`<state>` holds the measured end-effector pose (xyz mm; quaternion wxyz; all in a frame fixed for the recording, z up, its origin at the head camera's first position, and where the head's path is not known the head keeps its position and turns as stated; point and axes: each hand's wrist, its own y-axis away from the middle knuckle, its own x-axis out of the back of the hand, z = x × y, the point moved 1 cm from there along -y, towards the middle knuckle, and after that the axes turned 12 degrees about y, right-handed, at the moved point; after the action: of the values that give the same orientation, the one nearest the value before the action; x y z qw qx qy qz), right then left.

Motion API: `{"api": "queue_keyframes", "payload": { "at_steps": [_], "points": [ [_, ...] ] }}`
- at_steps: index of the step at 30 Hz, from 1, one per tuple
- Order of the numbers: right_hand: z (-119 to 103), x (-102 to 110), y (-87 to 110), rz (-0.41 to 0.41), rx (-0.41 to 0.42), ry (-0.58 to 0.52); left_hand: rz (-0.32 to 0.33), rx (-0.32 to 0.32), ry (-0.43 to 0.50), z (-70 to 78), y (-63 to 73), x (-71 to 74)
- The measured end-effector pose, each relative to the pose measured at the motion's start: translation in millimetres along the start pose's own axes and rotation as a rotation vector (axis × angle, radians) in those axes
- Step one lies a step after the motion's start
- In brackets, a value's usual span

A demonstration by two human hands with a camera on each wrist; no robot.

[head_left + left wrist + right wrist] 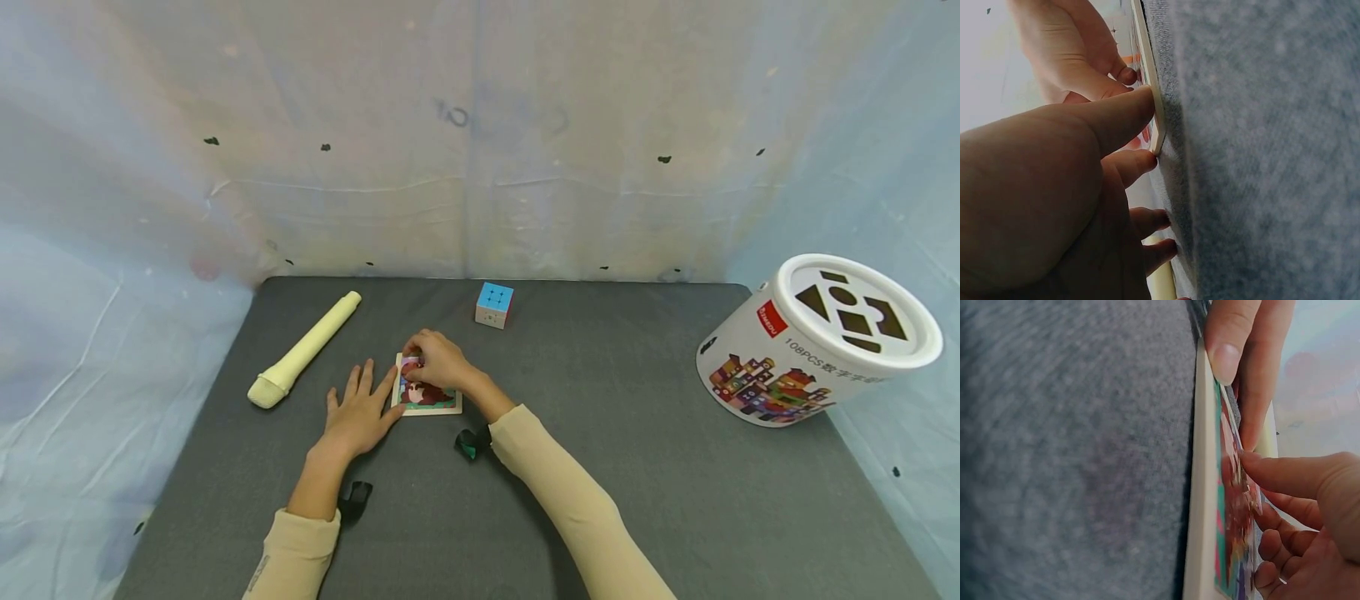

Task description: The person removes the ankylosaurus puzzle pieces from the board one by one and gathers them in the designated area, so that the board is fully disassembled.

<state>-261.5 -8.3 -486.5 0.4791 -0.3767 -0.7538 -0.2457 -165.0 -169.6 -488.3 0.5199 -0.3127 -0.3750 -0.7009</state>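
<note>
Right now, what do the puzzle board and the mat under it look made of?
The puzzle board looks like thick card or thin wood: pale matt edge, glossy printed picture on top. The mat looks like grey felt: a fuzzy, fibrous weave in both wrist views.

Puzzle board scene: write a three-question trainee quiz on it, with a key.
1. True or false: the left hand lies flat on the mat, its thumb against the left edge of the puzzle board.
2. Which thing stands nearest the back wall? A) the cream recorder B) the cube C) the white tub
3. Fill in: the right hand has its fingers curled over the board's ____ corner, seen from the head view.

Key: 1 true; 2 B; 3 upper left.
</note>
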Motion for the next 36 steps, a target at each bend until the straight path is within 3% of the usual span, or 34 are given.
{"api": "queue_keyframes", "payload": {
  "at_steps": [11,19,27,36],
  "points": [
    [-0.6,-0.8,-0.1,-0.002,0.011,0.003,0.002,-0.002,0.002,1.3,1.0,1.9],
    [-2.8,-2.6,-0.6,0.054,-0.003,0.024,-0.005,-0.002,0.001,1.0,1.7,1.8],
    [-0.9,-2.5,-2.1,0.124,-0.038,-0.09,-0.005,0.001,0.007,0.5,0.3,-0.3],
    [5.5,-4.4,-5.4,0.1,-0.023,-0.266,-0.016,0.008,0.001,-0.7,-0.2,-1.3]
  ]
}}
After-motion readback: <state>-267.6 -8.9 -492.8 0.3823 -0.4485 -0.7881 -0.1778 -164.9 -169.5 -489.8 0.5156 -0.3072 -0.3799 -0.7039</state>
